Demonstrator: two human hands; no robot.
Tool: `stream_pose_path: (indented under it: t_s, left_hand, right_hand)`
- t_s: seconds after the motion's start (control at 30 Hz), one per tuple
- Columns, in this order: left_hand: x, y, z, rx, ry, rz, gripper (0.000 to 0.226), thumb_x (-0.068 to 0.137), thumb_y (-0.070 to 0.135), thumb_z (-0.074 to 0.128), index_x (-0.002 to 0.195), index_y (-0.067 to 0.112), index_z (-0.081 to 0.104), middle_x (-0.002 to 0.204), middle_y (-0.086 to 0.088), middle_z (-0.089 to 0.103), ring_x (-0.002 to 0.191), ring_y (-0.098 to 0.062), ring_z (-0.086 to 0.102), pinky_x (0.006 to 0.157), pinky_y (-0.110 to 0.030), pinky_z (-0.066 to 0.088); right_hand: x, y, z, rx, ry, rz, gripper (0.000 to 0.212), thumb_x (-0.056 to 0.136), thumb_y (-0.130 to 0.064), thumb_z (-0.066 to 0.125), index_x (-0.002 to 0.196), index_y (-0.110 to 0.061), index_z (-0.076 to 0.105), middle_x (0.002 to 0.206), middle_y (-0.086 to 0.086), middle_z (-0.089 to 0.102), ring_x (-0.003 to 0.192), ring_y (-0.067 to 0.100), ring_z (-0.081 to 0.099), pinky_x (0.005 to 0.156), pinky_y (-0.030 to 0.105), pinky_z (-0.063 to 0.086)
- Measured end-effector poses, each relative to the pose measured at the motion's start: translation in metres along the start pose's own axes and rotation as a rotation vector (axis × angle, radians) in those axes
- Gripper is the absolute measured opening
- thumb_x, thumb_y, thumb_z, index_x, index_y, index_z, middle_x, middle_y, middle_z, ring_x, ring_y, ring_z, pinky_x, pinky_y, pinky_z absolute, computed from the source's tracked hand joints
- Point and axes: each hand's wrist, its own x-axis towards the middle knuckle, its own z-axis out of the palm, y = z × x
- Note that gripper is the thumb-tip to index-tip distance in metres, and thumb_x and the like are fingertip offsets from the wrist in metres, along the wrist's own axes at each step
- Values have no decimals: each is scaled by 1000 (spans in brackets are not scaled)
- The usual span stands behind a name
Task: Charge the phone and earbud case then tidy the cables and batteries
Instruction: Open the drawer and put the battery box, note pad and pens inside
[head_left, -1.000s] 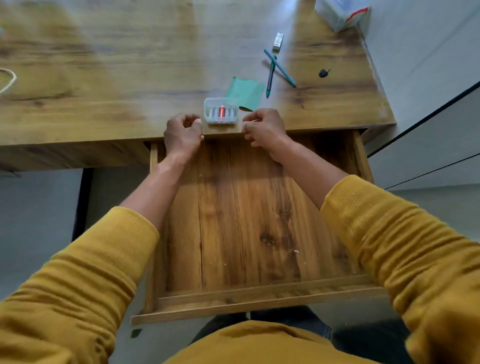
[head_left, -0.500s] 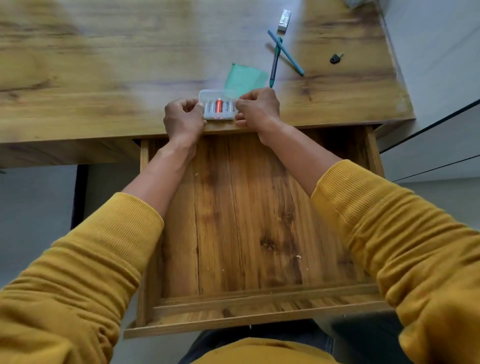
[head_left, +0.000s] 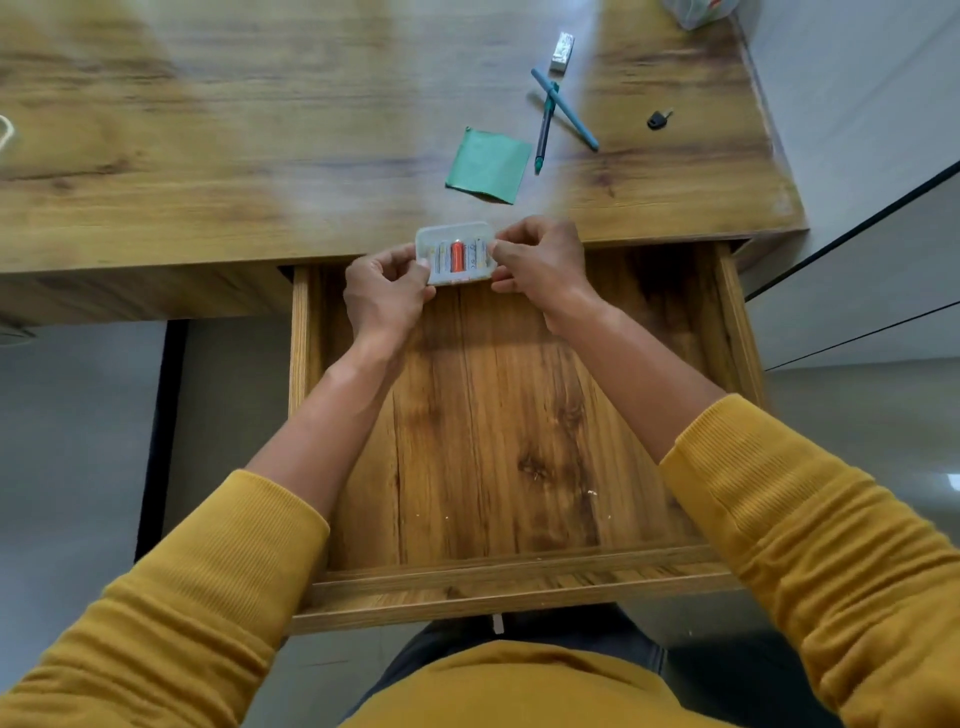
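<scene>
Wooden worktop (head_left: 218, 156), its far and left parts cut off by the frame and smeared by glare and blur. Below its near edge, an open drawer (head_left: 498, 587), pulled out toward the person; its back end is hidden under the worktop. Left hand (head_left: 384, 296) and right hand (head_left: 540, 260), in mustard sleeves, hold a clear battery case (head_left: 456, 253) over the near edge of the worktop, above the back of the drawer. The fingers of each hand curl round and pinch one short end of the case, covering both ends. The case's long axis runs along the worktop's near edge; the batteries inside, one orange, lie across it, pointing from near edge to far edge. Labels illegible. Toward the right edge: green paper square (head_left: 488, 165), two crossed teal pens (head_left: 558, 117), a small silver block (head_left: 562, 51), a dark key (head_left: 658, 120). At the far right corner, a clear container (head_left: 696, 11), mostly cut off.
</scene>
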Motion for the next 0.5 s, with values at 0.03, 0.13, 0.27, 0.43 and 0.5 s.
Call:
stream_pose_path:
  t_s: [0.03,0.13,0.27,0.43,0.5]
  left_hand:
    - [-9,-5,0,3,-24,8,26,101,17,70,126,11,74,114,0,78,101,-9,77,80,-27,65]
    - [-29,-20,1,32,-61,11,26,101,18,70,126,14,74,117,1,77,105,-9,76,83,-31,66]
    - [-42,-37,12,106,-89,-16,28,99,16,73,127,14,74,119,0,76,108,-10,75,83,-35,66]
    - [-39,-54,27,169,-136,-79,34,95,14,78,128,17,74,114,3,77,107,-12,75,85,-39,66]
    - [-36,-59,34,188,-134,-103,35,95,12,78,129,16,74,113,2,77,106,-12,75,87,-39,66]
  right_hand:
    - [-6,5,-4,-7,0,-2,10,100,-19,70,104,-10,69,104,8,75,86,14,78,67,23,63]
    - [-17,22,-12,-63,1,2,13,100,-22,71,107,-11,71,103,6,75,87,13,78,67,24,64]
    - [-23,49,-18,-134,-4,50,11,101,-22,70,105,-12,71,104,7,75,90,13,77,65,25,64]
    - [-14,74,-21,-188,12,147,9,100,-23,71,101,-14,72,103,8,75,89,15,77,63,28,65]
    - [-10,81,-21,-210,5,171,10,100,-23,72,103,-14,73,104,7,75,91,16,77,66,30,66]
